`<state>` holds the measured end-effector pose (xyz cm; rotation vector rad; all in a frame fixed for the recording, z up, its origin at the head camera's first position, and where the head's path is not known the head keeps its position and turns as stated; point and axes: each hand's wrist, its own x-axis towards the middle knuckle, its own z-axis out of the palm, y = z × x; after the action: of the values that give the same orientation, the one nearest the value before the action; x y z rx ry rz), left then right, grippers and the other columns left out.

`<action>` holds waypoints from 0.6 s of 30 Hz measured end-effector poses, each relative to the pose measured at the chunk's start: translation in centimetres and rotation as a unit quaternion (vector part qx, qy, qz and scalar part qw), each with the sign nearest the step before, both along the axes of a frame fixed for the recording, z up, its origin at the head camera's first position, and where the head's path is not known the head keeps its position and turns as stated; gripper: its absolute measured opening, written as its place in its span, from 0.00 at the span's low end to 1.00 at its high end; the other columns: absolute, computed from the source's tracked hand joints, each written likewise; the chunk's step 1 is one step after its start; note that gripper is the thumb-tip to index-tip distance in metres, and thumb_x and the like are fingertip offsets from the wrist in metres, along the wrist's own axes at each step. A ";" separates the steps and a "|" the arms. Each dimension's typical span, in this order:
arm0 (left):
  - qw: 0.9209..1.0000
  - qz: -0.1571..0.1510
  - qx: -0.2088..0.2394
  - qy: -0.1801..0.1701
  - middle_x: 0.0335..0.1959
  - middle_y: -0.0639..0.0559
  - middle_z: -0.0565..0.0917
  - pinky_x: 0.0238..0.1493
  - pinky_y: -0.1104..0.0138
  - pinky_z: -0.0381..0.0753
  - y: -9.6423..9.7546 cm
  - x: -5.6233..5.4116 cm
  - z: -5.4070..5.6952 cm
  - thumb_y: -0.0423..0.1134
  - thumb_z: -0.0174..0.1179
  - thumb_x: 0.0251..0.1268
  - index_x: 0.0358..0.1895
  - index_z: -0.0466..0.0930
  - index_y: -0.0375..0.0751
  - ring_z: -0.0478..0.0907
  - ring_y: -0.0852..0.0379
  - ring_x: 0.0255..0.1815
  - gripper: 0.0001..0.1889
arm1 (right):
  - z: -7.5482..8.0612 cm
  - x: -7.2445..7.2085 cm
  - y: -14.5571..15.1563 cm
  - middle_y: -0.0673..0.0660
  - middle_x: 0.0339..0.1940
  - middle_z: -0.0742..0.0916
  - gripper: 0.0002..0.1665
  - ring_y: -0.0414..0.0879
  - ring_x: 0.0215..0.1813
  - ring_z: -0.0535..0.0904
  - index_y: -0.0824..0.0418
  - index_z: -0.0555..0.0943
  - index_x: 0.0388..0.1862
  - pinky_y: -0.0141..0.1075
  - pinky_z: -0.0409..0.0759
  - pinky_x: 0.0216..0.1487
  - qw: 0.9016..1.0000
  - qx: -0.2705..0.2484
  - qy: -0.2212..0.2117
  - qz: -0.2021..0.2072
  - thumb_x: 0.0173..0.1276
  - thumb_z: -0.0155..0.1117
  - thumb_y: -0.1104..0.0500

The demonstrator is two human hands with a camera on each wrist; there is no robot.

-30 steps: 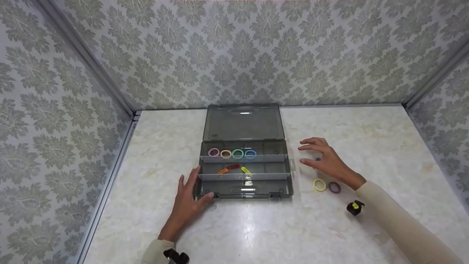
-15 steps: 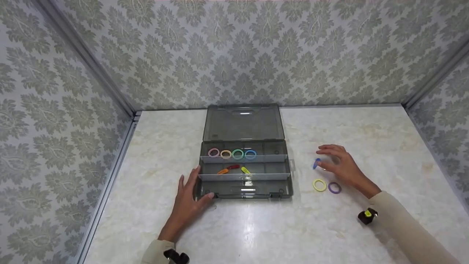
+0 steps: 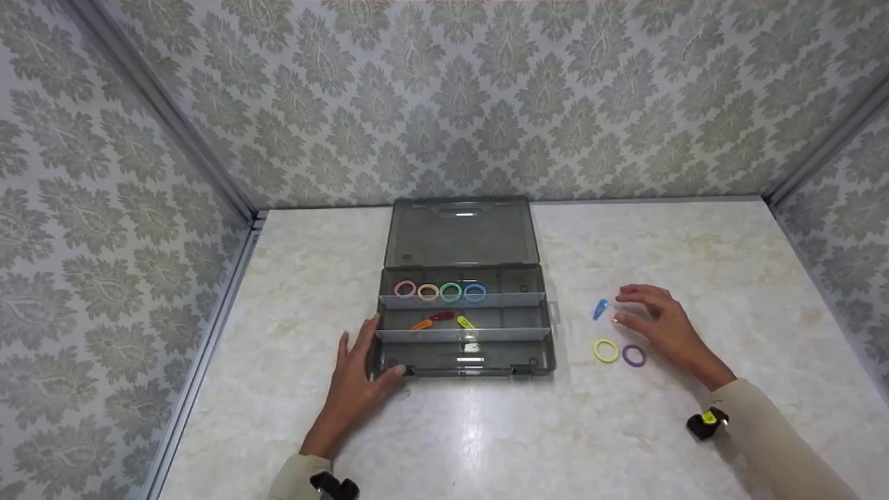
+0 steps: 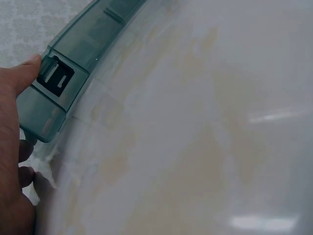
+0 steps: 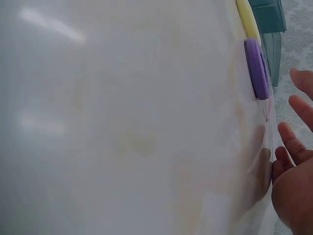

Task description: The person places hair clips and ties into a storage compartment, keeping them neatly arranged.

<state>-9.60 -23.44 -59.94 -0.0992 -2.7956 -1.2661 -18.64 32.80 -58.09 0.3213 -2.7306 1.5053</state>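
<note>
On the pale table (image 3: 472,444), a blue clip (image 3: 601,310) is seen lying to the right of an open grey box (image 3: 465,371). It is neared by the right hand (image 3: 668,330), whose thumb and fingers are held apart with nothing gripped; a small gap is left between fingertips and clip. Closer to the person, a yellow ring (image 5: 248,22) and a purple ring (image 5: 257,68) are placed side by side.

The left front corner of the box is touched by the left hand (image 3: 355,378), set wide across it: the thumb is rested at the front, by a latch, and the fingers are laid along the left side.

The box is divided into three long compartments. In the back one, a pink ring (image 3: 396,289), an orange ring (image 3: 428,284), a green ring (image 3: 451,283) and a blue ring (image 3: 475,285) are lined up in a row. In the middle one, a red clip (image 3: 442,315), an orange clip (image 3: 421,324) and, farther right, a yellow clip (image 3: 466,323) are contained. The lid (image 3: 462,236) is folded back towards the patterned wall (image 3: 458,104)
</note>
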 end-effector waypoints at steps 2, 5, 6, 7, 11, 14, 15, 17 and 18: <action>1.000 0.003 -0.002 -0.010 0.92 0.45 0.56 0.82 0.24 0.46 0.0 0.0 0.0 0.65 0.71 0.70 0.92 0.51 0.63 0.39 0.25 0.91 0.53 | -0.1 0.2 0.1 0.59 0.74 0.82 0.20 0.53 0.79 0.66 0.58 0.90 0.62 0.15 0.60 0.68 1.000 0.001 0.004 0.000 0.76 0.79 0.54; 1.000 0.006 -0.001 -0.024 0.92 0.46 0.55 0.81 0.22 0.47 0.0 0.0 0.0 0.67 0.70 0.70 0.92 0.49 0.66 0.35 0.25 0.91 0.53 | -0.5 0.4 0.3 0.59 0.73 0.82 0.18 0.52 0.79 0.66 0.59 0.91 0.61 0.13 0.60 0.67 1.000 0.004 0.011 -0.005 0.76 0.79 0.55; 1.000 0.005 0.000 -0.024 0.92 0.46 0.55 0.82 0.23 0.46 0.0 0.0 0.0 0.67 0.70 0.70 0.92 0.49 0.66 0.36 0.25 0.91 0.54 | -0.6 0.4 0.3 0.59 0.73 0.82 0.17 0.53 0.79 0.66 0.59 0.91 0.60 0.13 0.59 0.67 1.000 0.004 0.015 -0.007 0.75 0.79 0.56; 1.000 0.004 0.002 -0.022 0.92 0.46 0.55 0.82 0.24 0.46 -0.1 0.0 -0.1 0.66 0.71 0.70 0.92 0.49 0.65 0.36 0.26 0.91 0.54 | -0.7 0.5 0.3 0.59 0.73 0.82 0.17 0.53 0.79 0.66 0.59 0.91 0.60 0.13 0.59 0.67 1.000 0.007 0.018 -0.008 0.75 0.79 0.57; 1.000 -0.001 0.007 -0.008 0.91 0.43 0.57 0.86 0.29 0.41 -0.1 0.0 -0.2 0.63 0.72 0.71 0.92 0.51 0.60 0.41 0.29 0.91 0.53 | -0.8 0.6 0.3 0.60 0.73 0.82 0.16 0.55 0.79 0.66 0.60 0.91 0.58 0.12 0.59 0.67 1.000 0.008 0.025 -0.008 0.74 0.79 0.58; 1.000 -0.002 0.005 -0.003 0.91 0.42 0.57 0.86 0.29 0.42 -0.1 0.0 -0.2 0.63 0.72 0.71 0.92 0.52 0.59 0.42 0.28 0.91 0.53 | -0.9 0.7 0.2 0.60 0.73 0.82 0.15 0.55 0.79 0.65 0.60 0.91 0.56 0.13 0.59 0.66 1.000 0.009 0.029 -0.008 0.74 0.80 0.58; 1.000 -0.001 0.004 -0.004 0.91 0.42 0.57 0.85 0.28 0.42 -0.1 0.0 -0.2 0.63 0.72 0.71 0.92 0.52 0.59 0.41 0.28 0.91 0.53 | -0.9 0.8 0.2 0.60 0.73 0.82 0.14 0.55 0.79 0.66 0.60 0.91 0.55 0.13 0.59 0.66 0.999 0.012 0.031 -0.009 0.74 0.80 0.58; 1.000 0.001 0.004 -0.007 0.91 0.42 0.57 0.84 0.26 0.44 0.0 0.0 -0.2 0.63 0.72 0.70 0.92 0.52 0.60 0.39 0.26 0.91 0.53 | -1.0 0.8 0.2 0.60 0.72 0.82 0.13 0.55 0.79 0.66 0.59 0.92 0.54 0.13 0.59 0.66 0.999 0.014 0.038 -0.009 0.74 0.79 0.57; 1.000 0.000 0.003 -0.007 0.91 0.42 0.57 0.83 0.25 0.44 0.0 0.0 -0.2 0.62 0.72 0.70 0.92 0.52 0.59 0.39 0.25 0.91 0.53 | -1.0 0.8 0.2 0.59 0.72 0.82 0.12 0.55 0.79 0.66 0.59 0.92 0.53 0.12 0.59 0.66 0.999 0.015 0.041 -0.009 0.75 0.79 0.57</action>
<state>-9.59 -23.48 -60.17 -0.0897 -2.8031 -1.2798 -17.80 32.98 -59.13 0.3508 -2.6873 1.4147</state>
